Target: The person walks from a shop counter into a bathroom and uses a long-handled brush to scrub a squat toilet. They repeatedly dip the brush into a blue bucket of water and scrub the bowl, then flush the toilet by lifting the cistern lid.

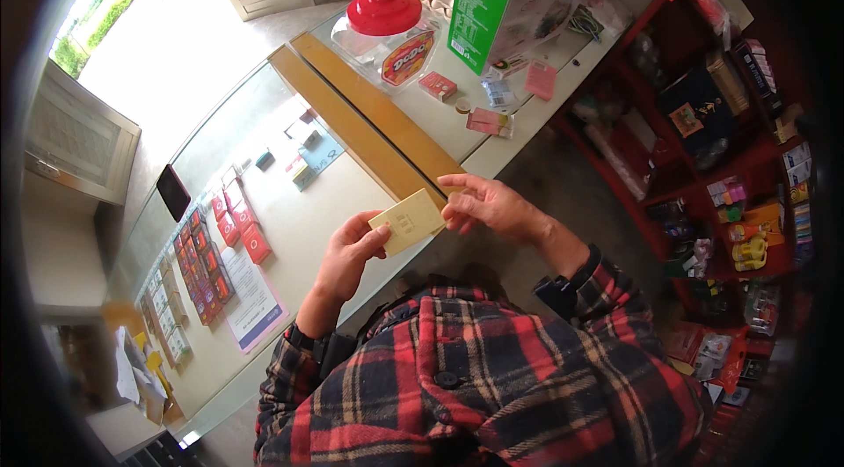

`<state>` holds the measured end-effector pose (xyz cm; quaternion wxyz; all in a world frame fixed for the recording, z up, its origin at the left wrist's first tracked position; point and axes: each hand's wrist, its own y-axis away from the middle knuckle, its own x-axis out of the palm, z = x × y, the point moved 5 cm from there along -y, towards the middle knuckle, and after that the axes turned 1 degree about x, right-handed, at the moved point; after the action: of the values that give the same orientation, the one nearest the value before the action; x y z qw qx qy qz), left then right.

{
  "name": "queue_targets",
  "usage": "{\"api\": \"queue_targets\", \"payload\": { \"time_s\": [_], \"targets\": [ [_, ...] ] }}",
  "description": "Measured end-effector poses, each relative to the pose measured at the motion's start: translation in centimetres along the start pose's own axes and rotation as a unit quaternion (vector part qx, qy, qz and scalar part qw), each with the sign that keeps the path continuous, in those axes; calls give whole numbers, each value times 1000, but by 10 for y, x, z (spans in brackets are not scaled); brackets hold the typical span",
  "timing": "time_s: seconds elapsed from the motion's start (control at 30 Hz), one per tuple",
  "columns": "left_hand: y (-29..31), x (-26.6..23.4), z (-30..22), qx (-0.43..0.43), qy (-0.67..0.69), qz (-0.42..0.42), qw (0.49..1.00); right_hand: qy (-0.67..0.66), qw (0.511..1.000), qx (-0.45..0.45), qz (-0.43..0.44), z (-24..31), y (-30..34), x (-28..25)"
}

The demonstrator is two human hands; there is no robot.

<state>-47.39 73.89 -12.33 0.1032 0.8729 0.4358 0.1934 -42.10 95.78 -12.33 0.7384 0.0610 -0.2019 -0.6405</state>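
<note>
Left grip and right grip in pinches; between them, cream card, one end each

I'm watching white daylight pouring through a wide doorway, a pale glass-topped counter standing opposite open dark-red shelves.

Daylight floods in through the doorway far ahead and left of the left grip, burning out to white. Glare washes the glass-topped surface left of that grip. Right of the right grip, the shelves sit in dim shadow. Fisheye distortion bends straight lines toward the black rim.
</note>
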Motion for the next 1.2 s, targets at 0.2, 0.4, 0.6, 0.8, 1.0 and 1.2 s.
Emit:
{"api": "queue_targets", "payload": {
  "time_s": [0.2,0.4,0.6,0.8,1.0,1.2],
  "targets": [
    [-13,21,17,0,25,-60,998,-119,982,53,-135,-45,11,-149],
    [-50,106,34,-47,43,-83,994,-228,936,44,-263,-92,-4,-281],
    [-73,179,48,-70,17,-108,992,-313,929,35,-192,-109,-38,-306],
    [-70,206,63,-105,34,-139,984,-378,917,11,-129,-113,-48,-311],
    [-77,208,63,-108,18,-148,983,-404,908,-10,-113,-117,-53,-310],
    [-93,213,77,-146,36,-115,982,-402,906,-23,-133,-146,-1,-316]
  ]
}}
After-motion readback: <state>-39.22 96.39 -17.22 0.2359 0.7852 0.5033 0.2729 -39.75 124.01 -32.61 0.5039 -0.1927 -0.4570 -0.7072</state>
